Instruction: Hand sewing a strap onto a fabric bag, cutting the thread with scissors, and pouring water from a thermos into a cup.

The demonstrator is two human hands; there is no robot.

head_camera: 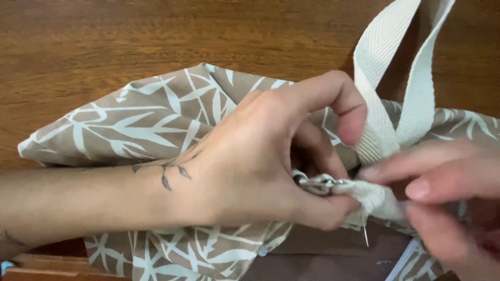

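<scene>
Bag lies at table near edge. My left hand grip clamped on metal clasp; right hand pinches cream strap. Step: working strap at clasp. Next probably needs steady tension.

You have one leaf-patterned fabric bag at 9 o'clock, two cream webbing straps toward 1 o'clock, one metal clasp near centre, and two hands.

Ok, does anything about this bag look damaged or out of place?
Nothing looks damaged. The bag lies rumpled on the wooden table, and both hands, left and right, pinch the cream strap near a metal clasp. No tears or spills show.
</scene>
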